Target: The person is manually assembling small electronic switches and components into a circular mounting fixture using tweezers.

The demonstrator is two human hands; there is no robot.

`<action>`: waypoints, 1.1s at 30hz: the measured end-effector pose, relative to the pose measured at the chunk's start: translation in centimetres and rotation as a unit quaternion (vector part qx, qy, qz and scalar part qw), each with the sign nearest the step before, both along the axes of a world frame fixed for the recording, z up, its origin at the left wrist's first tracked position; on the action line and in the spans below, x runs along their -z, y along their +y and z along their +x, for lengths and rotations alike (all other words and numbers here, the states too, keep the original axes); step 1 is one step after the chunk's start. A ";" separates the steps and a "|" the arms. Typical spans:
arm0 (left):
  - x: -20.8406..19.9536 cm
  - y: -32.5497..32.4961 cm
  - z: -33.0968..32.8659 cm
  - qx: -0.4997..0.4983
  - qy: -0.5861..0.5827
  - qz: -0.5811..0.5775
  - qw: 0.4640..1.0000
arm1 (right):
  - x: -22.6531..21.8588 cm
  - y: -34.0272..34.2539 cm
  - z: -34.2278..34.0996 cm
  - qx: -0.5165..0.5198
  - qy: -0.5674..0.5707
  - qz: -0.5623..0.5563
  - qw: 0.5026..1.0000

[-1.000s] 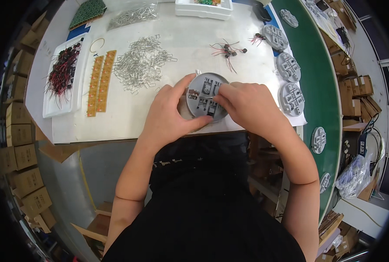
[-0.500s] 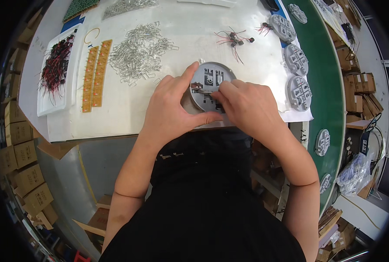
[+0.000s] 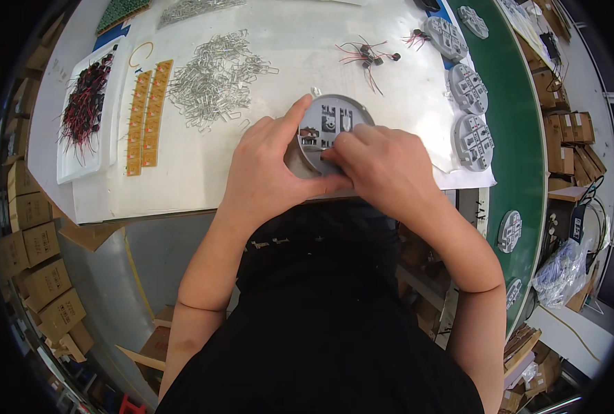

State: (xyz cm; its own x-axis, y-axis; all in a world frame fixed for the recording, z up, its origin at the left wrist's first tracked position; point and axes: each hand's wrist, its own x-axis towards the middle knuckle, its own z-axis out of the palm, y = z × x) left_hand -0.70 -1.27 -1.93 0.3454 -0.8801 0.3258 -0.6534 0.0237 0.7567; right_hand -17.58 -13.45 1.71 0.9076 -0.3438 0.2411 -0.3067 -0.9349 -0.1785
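**Grey disc in work, with loose parts and further discs**

- Far left of frame: white tray (image 3: pixel 118 93), holding a tangle of black parts with red and black wires (image 3: pixel 86 103).
- Beside it: two yellow board strips (image 3: pixel 156 114), lying side by side, each undivided.
- Upper left of centre: one heap of bent metal clips (image 3: pixel 214 83), loose on the tabletop (image 3: pixel 300 58).
- Centre: left hand (image 3: pixel 264 159), gripping the rim of the disc, thumb low, fingers at the upper left.
- Centre, between the hands: one grey disc (image 3: pixel 338 123), near the tabletop's front edge. Metal fittings show in its upper slots; the lower right is covered. Judged part-way through; what is left there cannot be told.
- Right of centre: right hand (image 3: pixel 393 160), fingers bunched over the disc; whether they pinch a small part cannot be told.
- Above it: small group of wired black parts (image 3: pixel 372 56), loose.
- Right side: several other grey discs (image 3: pixel 474 141), near the tabletop's right edge and on the green surface (image 3: pixel 528 165); finished or not, cannot be told.
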 end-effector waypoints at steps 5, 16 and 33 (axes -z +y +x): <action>0.0 -0.1 -0.2 0.007 0.008 -0.004 1.000 | -0.3 0.3 -0.4 0.000 -0.045 -0.019 0.999; 0.1 0.1 -0.1 0.002 0.010 0.002 1.000 | -0.1 1.0 0.2 0.028 -0.070 -0.103 0.992; 0.0 0.3 0.0 0.014 -0.003 0.014 1.000 | -2.0 -0.9 -0.2 0.054 0.025 0.111 0.992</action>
